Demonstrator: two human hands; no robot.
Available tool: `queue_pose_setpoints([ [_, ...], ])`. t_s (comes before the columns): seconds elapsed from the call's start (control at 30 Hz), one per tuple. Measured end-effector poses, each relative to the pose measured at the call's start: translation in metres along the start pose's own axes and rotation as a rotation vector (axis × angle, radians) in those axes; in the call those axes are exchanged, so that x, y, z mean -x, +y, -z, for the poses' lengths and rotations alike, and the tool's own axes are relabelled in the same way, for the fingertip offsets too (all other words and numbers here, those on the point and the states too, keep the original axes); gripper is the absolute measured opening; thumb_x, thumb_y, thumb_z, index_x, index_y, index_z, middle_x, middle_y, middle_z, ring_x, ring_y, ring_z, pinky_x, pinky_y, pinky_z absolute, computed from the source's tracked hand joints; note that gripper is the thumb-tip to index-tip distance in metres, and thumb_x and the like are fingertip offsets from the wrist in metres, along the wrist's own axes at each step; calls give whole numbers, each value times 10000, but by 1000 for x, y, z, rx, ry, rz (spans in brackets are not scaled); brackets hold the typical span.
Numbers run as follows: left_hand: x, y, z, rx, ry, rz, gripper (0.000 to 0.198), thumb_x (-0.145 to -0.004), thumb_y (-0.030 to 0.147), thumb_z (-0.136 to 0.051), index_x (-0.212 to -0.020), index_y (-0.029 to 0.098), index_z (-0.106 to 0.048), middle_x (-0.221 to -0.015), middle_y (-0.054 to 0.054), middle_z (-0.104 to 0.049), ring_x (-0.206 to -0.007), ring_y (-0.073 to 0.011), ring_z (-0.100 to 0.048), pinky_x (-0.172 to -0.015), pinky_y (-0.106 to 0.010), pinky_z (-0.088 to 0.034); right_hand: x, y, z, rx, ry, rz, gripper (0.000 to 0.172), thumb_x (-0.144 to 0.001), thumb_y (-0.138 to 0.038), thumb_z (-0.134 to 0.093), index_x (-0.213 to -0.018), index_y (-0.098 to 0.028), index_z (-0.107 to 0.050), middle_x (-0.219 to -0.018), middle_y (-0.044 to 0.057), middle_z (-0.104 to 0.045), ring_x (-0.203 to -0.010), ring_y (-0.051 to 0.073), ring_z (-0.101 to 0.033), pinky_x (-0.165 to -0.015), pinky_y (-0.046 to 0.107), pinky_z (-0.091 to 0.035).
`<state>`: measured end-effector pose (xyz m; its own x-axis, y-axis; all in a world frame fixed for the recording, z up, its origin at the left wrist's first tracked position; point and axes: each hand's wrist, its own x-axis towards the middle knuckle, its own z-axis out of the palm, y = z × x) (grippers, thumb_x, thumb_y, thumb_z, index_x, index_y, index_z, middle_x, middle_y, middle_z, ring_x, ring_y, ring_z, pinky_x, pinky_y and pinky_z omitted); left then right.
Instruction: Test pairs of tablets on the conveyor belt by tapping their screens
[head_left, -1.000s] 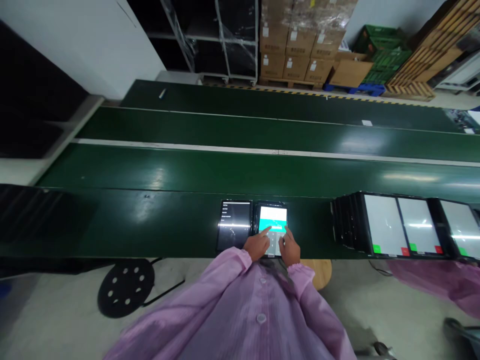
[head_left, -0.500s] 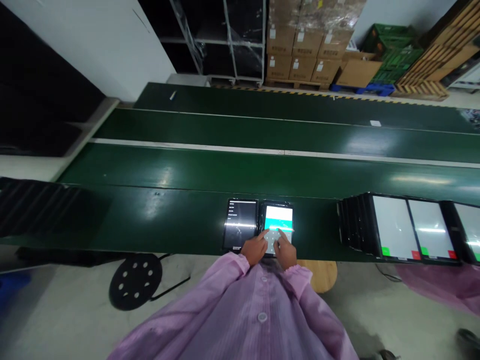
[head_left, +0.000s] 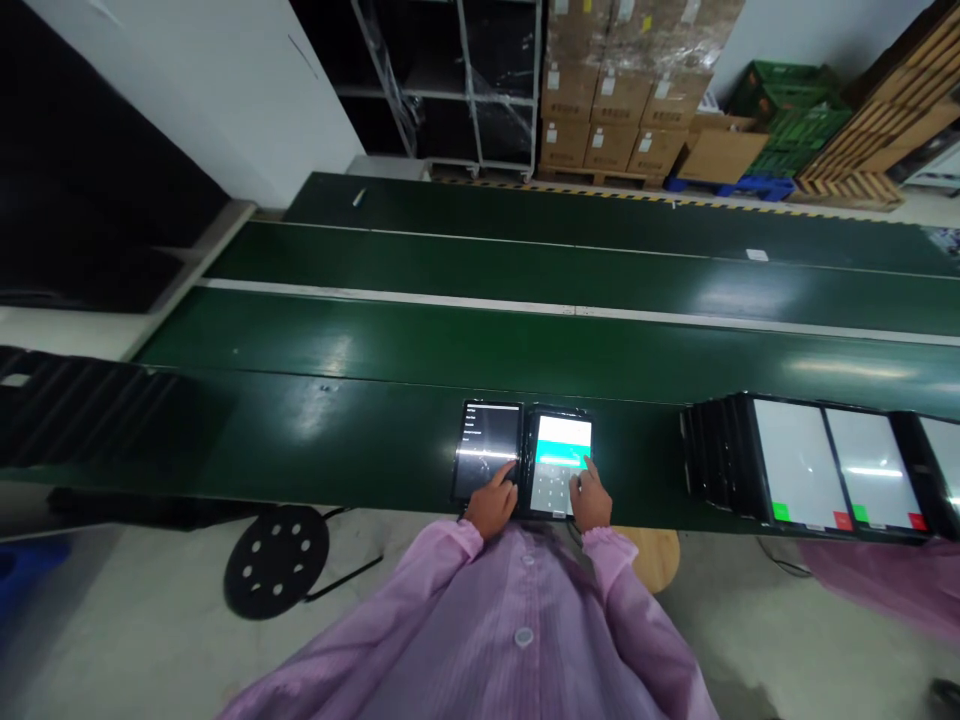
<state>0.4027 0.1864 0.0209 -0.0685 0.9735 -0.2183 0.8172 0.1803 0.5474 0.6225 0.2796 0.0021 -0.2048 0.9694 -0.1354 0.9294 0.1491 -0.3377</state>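
Two tablets lie side by side at the near edge of the green table. The left tablet [head_left: 487, 432] shows a dark screen with white text lines; the right tablet [head_left: 564, 452] is lit white and turquoise above a grey keypad. My left hand [head_left: 492, 504] is over the lower right of the dark tablet, index finger stretched out and the other fingers curled, nothing visible in it. My right hand [head_left: 592, 500] is at the right edge of the lit tablet, its index finger extended onto the screen near the turquoise band; it holds nothing visible.
More tablets [head_left: 796, 455] with white screens stand in a leaning row at the right on the green table [head_left: 375, 345]. Dark stacked items [head_left: 82, 412] are at the far left. Stools [head_left: 277, 562] stand below the near edge, and a pink sleeve shows at the right.
My left hand has moved left from the lit tablet to the dark one. My right hand has shifted right to the lit tablet's edge. The view has moved slightly.
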Motion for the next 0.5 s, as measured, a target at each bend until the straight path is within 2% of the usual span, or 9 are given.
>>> queue_pose_setpoints([
  [0.23, 15, -36, 6, 68, 155, 136, 377, -1063, 364, -353, -925, 200, -663, -1627, -87, -425, -882, -174, -715, -845, -371, -567, 3, -1, -4, -23, -34, 73, 245, -1005, -274, -447, -796, -217, -561, -1499, 79, -586, -753, 124, -688, -588, 252, -428],
  [0.37, 10, -51, 19, 65, 223, 209, 337, -1058, 376, -376, -934, 213, -644, -1644, -77, -390, -1010, -189, -715, -883, -363, -570, 10, 2, -8, -109, 33, 43, 291, -1017, -333, -407, -784, -223, -543, -1493, 92, -585, -843, 150, -707, -615, 264, -450],
  [0.5, -3, -64, 38, 36, 220, 259, 296, -1047, 370, -413, -947, 214, -644, -1655, -71, -368, -1044, -198, -716, -888, -366, -571, 17, 5, -15, -199, 57, 32, 341, -1008, -386, -387, -737, -229, -522, -1483, 87, -593, -947, 176, -712, -626, 273, -470],
])
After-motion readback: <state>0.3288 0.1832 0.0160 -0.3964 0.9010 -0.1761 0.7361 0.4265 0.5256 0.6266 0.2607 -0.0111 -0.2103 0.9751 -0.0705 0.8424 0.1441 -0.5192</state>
